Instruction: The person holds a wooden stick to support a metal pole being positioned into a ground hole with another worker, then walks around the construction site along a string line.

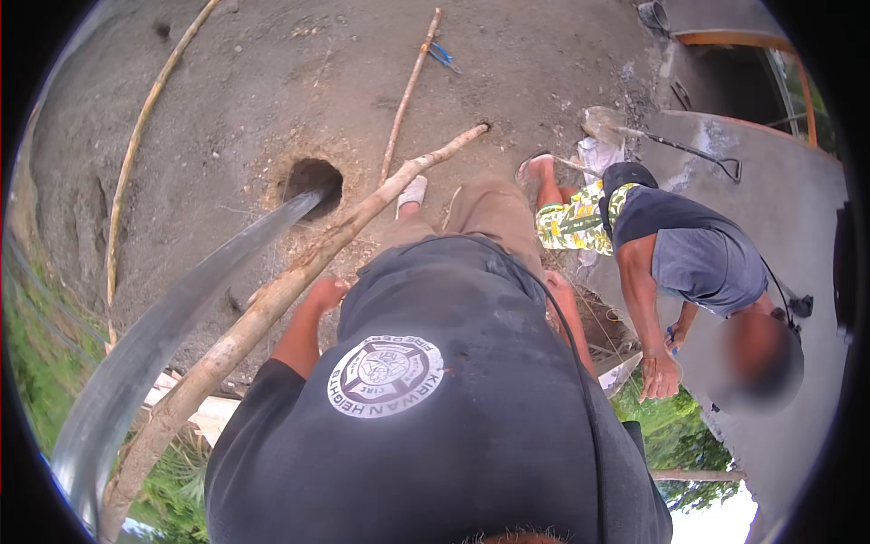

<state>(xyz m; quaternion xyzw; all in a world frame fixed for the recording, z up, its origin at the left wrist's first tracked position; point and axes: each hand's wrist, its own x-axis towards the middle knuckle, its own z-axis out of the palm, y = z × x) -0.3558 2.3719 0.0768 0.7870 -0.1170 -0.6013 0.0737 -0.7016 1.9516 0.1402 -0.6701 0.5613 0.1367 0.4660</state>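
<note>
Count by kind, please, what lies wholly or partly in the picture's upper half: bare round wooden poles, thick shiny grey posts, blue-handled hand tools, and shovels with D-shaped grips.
Bare round wooden poles: 3
Thick shiny grey post: 1
Blue-handled hand tool: 1
Shovel with D-shaped grip: 1
Total: 6

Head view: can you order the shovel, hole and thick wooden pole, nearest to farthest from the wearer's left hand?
1. Thick wooden pole: close beside the left hand.
2. Hole: beyond the pole.
3. Shovel: over on the right.
</note>
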